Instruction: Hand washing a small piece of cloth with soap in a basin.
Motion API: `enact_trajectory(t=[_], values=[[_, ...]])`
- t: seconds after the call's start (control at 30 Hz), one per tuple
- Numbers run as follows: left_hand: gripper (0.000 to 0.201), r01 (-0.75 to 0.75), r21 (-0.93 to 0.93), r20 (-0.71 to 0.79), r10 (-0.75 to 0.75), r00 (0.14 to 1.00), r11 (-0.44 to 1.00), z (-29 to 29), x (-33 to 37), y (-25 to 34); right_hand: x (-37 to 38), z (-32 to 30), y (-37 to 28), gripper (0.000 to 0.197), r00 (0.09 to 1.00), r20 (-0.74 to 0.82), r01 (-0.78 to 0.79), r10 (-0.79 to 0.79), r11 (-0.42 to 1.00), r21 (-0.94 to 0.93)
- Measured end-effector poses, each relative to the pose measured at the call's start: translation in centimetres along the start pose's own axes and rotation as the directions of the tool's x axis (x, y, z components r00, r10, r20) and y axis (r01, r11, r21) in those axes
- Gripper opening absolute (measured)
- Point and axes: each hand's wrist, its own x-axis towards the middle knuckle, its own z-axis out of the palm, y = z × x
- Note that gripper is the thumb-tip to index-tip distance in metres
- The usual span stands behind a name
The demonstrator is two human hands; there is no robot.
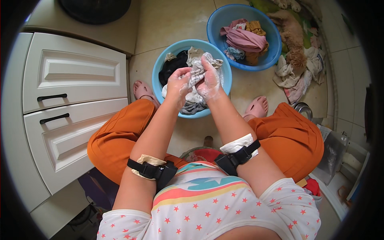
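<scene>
Over a light blue basin (157,64), my two hands hold a striped whitish cloth (196,74) between them. My left hand (179,83) has its fingers curled round the cloth's left side. My right hand (209,80) grips the other side, thumb up, with white suds on its palm and wrist. Below them in the basin lie more wet clothes: a black garment (173,67) at the left, white pieces in the middle and a grey cloth (193,108) at the near side. What lies underneath the hands is partly hidden.
A darker blue basin (274,48) with pink and mustard clothes (246,40) stands at the far right. Beyond it a curly-haired dog (294,44) lies near crumpled cloths (306,72). White drawers (76,72) line the left. A metal bowl (304,110) sits past my right knee.
</scene>
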Motion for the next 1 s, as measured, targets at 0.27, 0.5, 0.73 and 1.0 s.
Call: enact_trajectory(t=[0.27,0.5,0.73,1.0], values=[[0.01,-0.379,-0.052,-0.12,0.371,0.921,0.924,-1.6,1.7,1.1,-1.4,-0.4,-1.8,0.019,0.968,-0.01,-0.239,0.249,0.917,-0.32],[0.015,-0.362,-0.07,-0.088,0.356,0.93,0.93,-3.6,3.2,2.7,-0.4,-3.2,-2.9,0.012,0.959,-0.045,-0.284,0.281,0.928,-0.24],[0.019,-0.21,-0.237,0.004,0.217,0.976,0.949,-2.8,2.0,2.7,-0.3,-3.7,-0.3,0.021,0.918,-0.066,-0.397,0.392,0.903,-0.164],[0.02,-0.217,-0.265,-0.035,0.216,0.976,0.939,-4.1,1.6,0.9,-0.7,-2.6,-1.8,0.015,0.968,-0.093,-0.25,0.232,0.913,-0.323]])
